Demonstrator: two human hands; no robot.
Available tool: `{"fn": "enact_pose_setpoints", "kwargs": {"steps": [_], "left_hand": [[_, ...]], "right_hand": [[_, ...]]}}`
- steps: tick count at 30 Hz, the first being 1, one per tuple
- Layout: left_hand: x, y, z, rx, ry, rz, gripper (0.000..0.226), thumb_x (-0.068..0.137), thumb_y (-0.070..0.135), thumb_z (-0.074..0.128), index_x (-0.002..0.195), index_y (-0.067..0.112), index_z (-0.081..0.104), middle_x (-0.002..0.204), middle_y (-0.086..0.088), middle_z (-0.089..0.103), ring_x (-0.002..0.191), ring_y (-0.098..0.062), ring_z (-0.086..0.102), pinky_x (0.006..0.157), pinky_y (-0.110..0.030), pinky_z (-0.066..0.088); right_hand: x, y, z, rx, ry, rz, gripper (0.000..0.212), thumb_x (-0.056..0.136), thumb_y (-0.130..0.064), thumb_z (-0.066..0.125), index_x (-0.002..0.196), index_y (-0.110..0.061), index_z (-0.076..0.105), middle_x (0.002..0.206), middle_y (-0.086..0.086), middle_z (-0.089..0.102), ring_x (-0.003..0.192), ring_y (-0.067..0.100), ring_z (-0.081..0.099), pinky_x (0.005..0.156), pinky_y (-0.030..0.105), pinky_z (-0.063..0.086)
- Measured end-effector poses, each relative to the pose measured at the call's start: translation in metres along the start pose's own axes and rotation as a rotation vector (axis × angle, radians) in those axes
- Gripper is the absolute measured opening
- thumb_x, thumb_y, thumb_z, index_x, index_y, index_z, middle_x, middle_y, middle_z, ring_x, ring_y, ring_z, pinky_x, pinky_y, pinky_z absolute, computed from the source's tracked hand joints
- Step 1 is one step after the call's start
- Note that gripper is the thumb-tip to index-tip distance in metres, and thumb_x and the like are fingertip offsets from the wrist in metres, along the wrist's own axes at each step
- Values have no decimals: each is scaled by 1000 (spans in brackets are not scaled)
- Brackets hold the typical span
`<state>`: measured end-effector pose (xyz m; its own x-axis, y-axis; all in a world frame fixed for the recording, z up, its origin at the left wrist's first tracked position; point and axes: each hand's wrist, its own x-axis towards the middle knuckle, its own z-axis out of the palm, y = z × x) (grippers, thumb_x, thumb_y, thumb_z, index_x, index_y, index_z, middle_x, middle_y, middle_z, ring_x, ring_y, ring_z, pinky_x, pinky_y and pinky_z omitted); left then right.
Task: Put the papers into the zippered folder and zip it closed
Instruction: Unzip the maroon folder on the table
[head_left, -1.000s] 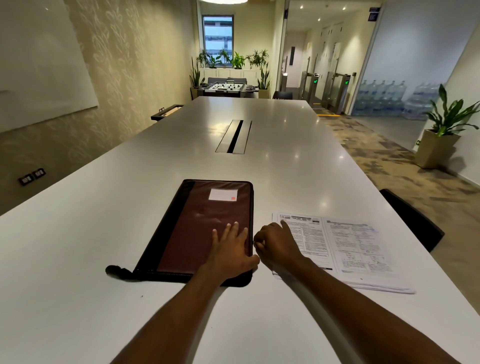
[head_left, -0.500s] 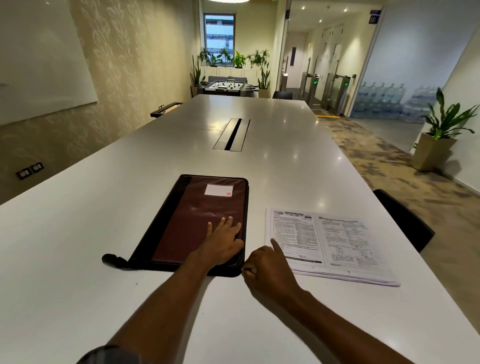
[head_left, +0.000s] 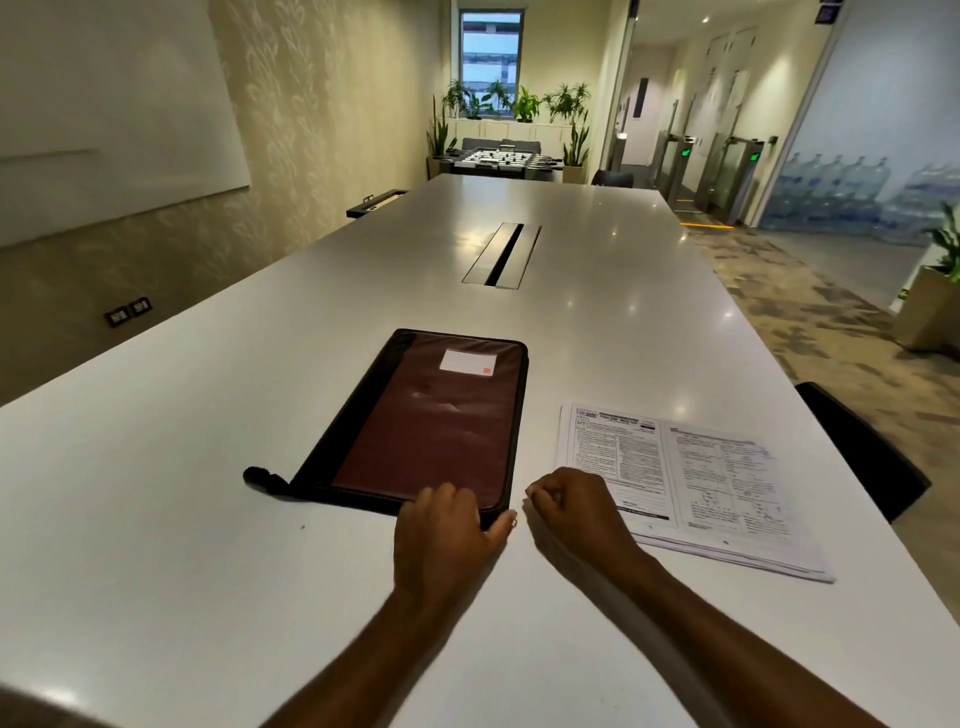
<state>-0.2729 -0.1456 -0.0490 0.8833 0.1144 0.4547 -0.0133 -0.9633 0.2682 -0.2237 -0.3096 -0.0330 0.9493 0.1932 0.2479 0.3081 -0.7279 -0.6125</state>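
A dark maroon zippered folder (head_left: 431, 426) with black edging lies flat and closed on the white table (head_left: 156, 519). My left hand (head_left: 447, 525) holds its near right corner, fingers curled over the near edge and thumb against the corner. My right hand (head_left: 566, 512) rests just right of that corner with its fingers curled in; I see nothing held in it. A stack of printed papers (head_left: 691, 478) lies flat to the right of the folder, partly under my right wrist.
A black strap (head_left: 262, 477) sticks out from the folder's near left corner. A cable slot (head_left: 501, 254) runs along the table's middle. A black chair back (head_left: 857, 447) stands at the table's right edge.
My left hand slid back from lying flat on the cover to the near right corner. My right hand drew its pointing finger in and shifted slightly right.
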Motion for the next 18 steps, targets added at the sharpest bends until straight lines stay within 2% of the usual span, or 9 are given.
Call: {"fn": "enact_pose_setpoints", "kwargs": {"steps": [2, 5, 7, 9, 13, 18], "left_hand": [[-9, 9, 2, 119, -58, -79, 55, 71, 74, 55, 51, 22, 59, 52, 5, 57, 55, -20, 55, 55, -32, 34], [-13, 24, 2, 187, -106, -156, 61, 76, 77, 41, 57, 26, 67, 53, 3, 62, 60, -21, 57, 61, -35, 30], [-11, 33, 1, 207, -130, -209, 60, 77, 74, 41, 53, 24, 64, 52, 2, 61, 60, -22, 56, 63, -36, 26], [-10, 39, -1, 224, -148, -257, 58, 78, 69, 45, 48, 21, 61, 48, 1, 59, 58, -23, 54, 63, -38, 25], [-15, 46, 0, 233, -154, -324, 48, 73, 62, 59, 49, 21, 60, 49, 0, 56, 60, -23, 50, 64, -40, 26], [-19, 50, 2, 224, -155, -352, 42, 78, 51, 57, 54, 18, 60, 54, -2, 56, 62, -23, 49, 66, -41, 30]], "right_hand": [[10, -5, 1, -20, -23, 17, 28, 86, -21, 59, 67, -5, 71, 71, 6, 73, 69, 16, 67, 67, 31, 49], [25, -14, 7, -66, -69, 97, 48, 88, -34, 61, 45, -12, 57, 45, 2, 55, 48, 16, 55, 54, 29, 40], [33, -20, 13, -55, -102, 216, 51, 83, -47, 63, 45, -13, 56, 43, 0, 52, 47, 16, 53, 51, 27, 38], [40, -23, 19, -28, -138, 313, 49, 76, -55, 67, 54, -11, 61, 50, 2, 57, 52, 17, 57, 50, 26, 40], [47, -20, 26, 37, -183, 399, 42, 74, -42, 76, 55, -13, 52, 55, 1, 55, 50, 13, 53, 45, 24, 33], [49, -18, 26, 88, -203, 441, 44, 73, -37, 78, 51, -15, 48, 49, 0, 51, 42, 10, 47, 42, 23, 31]]}}
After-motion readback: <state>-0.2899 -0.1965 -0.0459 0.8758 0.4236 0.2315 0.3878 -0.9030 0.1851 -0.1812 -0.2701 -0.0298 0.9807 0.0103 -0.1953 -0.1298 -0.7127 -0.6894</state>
